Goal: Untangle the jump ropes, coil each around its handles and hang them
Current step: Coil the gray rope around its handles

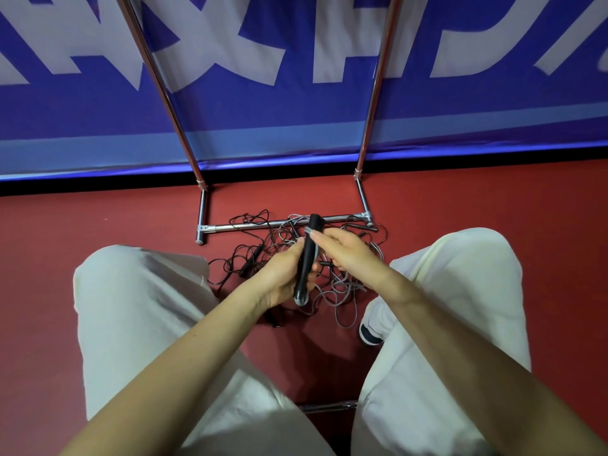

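Fingers (324, 238) of the right hand (345, 253) are pinched on the grey rope (315, 253); the black handles (307, 258) are gripped by the left hand (283, 274). Each turn is best laid tight and even.

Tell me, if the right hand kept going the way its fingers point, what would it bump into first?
Almost at once the black handles that the left hand grips; the right hand points leftward, fingertips apparently already on the grey cord wrapped there.

We lose the rack (289, 223) uprights past the top edge, and our left hand (283, 274) covers part of the black handle (307, 258).
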Demonstrator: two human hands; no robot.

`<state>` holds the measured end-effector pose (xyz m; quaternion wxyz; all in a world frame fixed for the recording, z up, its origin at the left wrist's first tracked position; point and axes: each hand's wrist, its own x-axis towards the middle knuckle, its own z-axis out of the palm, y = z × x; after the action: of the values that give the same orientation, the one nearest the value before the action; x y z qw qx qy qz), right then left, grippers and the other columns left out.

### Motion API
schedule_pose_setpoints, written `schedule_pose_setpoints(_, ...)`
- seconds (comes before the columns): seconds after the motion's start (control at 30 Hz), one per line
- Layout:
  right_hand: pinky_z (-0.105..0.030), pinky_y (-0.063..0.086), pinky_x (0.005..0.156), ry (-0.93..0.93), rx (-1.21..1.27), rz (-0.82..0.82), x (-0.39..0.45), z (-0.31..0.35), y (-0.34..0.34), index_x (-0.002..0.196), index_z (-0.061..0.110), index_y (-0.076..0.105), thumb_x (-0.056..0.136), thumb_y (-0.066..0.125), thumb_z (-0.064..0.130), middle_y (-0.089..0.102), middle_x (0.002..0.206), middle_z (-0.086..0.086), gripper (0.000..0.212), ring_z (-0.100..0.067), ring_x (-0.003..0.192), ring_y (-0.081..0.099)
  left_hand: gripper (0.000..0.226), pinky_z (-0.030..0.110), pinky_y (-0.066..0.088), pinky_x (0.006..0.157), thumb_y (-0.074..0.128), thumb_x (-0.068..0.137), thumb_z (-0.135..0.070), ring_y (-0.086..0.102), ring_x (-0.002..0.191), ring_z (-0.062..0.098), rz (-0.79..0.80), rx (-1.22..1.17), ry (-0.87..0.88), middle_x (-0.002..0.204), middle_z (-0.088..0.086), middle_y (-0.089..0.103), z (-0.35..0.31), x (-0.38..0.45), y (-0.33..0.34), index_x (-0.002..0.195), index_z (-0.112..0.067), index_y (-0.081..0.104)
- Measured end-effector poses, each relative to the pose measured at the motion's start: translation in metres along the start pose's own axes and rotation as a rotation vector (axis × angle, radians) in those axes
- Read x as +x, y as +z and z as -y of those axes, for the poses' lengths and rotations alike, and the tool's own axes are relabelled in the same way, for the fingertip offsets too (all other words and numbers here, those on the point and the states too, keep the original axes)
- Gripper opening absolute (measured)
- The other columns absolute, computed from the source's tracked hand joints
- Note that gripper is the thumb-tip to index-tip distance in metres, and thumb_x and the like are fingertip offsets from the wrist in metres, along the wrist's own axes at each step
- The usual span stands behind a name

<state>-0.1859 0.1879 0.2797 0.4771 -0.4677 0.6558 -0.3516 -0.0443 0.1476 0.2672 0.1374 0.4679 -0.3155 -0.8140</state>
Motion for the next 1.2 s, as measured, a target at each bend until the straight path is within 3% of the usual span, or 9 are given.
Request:
schedule_pose_setpoints(0.2, -0.019, 0.023, 0.048, -0.039, 0.145, -0.012, 0.002, -0.003, -0.002, 0.105, 0.010, 0.067, 0.101, 0.051, 0.027, 0.033, 0.053, 0.014, 0.024, -0.003, 0.045, 0.030, 0.027, 0.022, 0.046, 0.048, 0.050, 0.101, -0.029, 0.045, 0.062, 0.015, -0.010, -0.063, 0.017, 0.076, 0.005, 0.050, -0.004, 0.001, -0.008, 0.089, -0.012, 0.066)
schedule_pose_setpoints(0.3, -0.021, 0.019, 0.047, -0.064, 0.269, 0.018, 0.002, -0.002, -0.005, 0.106, 0.008, 0.066, 0.102, 0.049, 0.023, 0.030, 0.064, 0.002, 0.023, -0.006, 0.049, 0.026, 0.027, 0.023, 0.051, 0.054, 0.059, 0.093, -0.026, 0.048, 0.067, 0.014, 0.105, -0.164, -0.019, 0.077, 0.004, 0.056, -0.012, -0.005, -0.013, 0.078, -0.013, 0.078)
schedule_pose_setpoints(0.47, -0.018, 0.027, 0.047, -0.123, 0.383, 0.055, 0.001, 0.002, -0.007, 0.096, 0.012, 0.066, 0.102, 0.047, 0.020, 0.044, 0.066, -0.001, 0.021, -0.005, 0.047, 0.031, 0.024, 0.022, 0.054, 0.063, 0.069, 0.084, -0.028, 0.059, 0.071, 0.012, 0.328, -0.321, -0.120, 0.091, 0.004, 0.065, -0.016, -0.011, -0.018, 0.094, -0.008, 0.077)
schedule_pose_setpoints(0.63, -0.017, 0.031, 0.049, -0.170, 0.474, 0.102, 0.000, 0.004, -0.009, 0.110, 0.001, 0.063, 0.099, 0.050, 0.020, 0.050, 0.069, -0.001, 0.025, -0.005, 0.048, 0.034, 0.045, 0.023, 0.053, 0.047, 0.099, 0.049, -0.020, 0.058, 0.056, 0.014, 0.549, -0.478, -0.261, 0.067, 0.006, 0.053, -0.018, -0.014, -0.018, 0.076, -0.002, 0.067)
schedule_pose_setpoints(0.8, -0.020, 0.036, 0.051, -0.214, 0.407, 0.104, -0.004, 0.007, -0.013, 0.079, 0.021, 0.069, 0.092, 0.055, 0.029, 0.054, 0.071, -0.005, 0.021, -0.009, 0.053, 0.039, 0.047, 0.042, 0.062, 0.065, 0.095, 0.057, -0.026, 0.072, 0.089, 0.039, 0.605, -0.358, -0.186, 0.096, 0.017, 0.073, -0.017, -0.025, -0.008, 0.094, -0.005, 0.076)
schedule_pose_setpoints(0.87, -0.018, 0.036, 0.052, -0.224, 0.393, 0.092, -0.003, 0.006, -0.013, 0.080, 0.017, 0.068, 0.094, 0.054, 0.025, 0.055, 0.070, -0.005, 0.021, -0.007, 0.052, 0.040, 0.053, 0.038, 0.061, 0.052, 0.096, 0.054, -0.017, 0.075, 0.074, 0.030, 0.596, -0.417, -0.186, 0.094, 0.016, 0.075, -0.019, -0.024, -0.011, 0.100, -0.002, 0.076)
schedule_pose_setpoints(1.0, -0.021, 0.038, 0.056, -0.227, 0.252, 0.058, -0.002, 0.007, -0.016, 0.088, 0.014, 0.066, 0.100, 0.051, 0.017, 0.057, 0.070, -0.003, 0.020, -0.007, 0.052, 0.042, 0.032, 0.032, 0.054, 0.050, 0.068, 0.092, -0.017, 0.063, 0.055, 0.022, 0.795, -0.634, -0.339, 0.078, 0.011, 0.065, -0.021, -0.015, -0.027, 0.114, 0.007, 0.063)
schedule_pose_setpoints(1.1, -0.023, 0.038, 0.052, -0.165, 0.126, 0.037, 0.000, 0.005, -0.021, 0.085, 0.021, 0.068, 0.097, 0.058, 0.022, 0.050, 0.059, -0.001, 0.016, -0.010, 0.049, 0.042, 0.026, 0.019, 0.041, 0.039, 0.072, 0.086, -0.017, 0.049, 0.042, 0.010, 0.591, -0.446, -0.214, 0.065, 0.001, 0.052, -0.025, -0.022, -0.026, 0.108, -0.007, 0.063)
schedule_pose_setpoints(1.2, -0.026, 0.033, 0.046, -0.110, 0.061, 0.025, 0.002, 0.000, -0.025, 0.080, 0.010, 0.068, 0.094, 0.063, 0.025, 0.039, 0.050, 0.000, 0.021, -0.011, 0.044, 0.036, 0.026, 0.013, 0.028, 0.037, 0.052, 0.091, -0.025, 0.036, 0.039, 0.003, 0.355, -0.200, -0.009, 0.061, -0.003, 0.047, -0.027, -0.032, -0.017, 0.114, -0.014, 0.052)
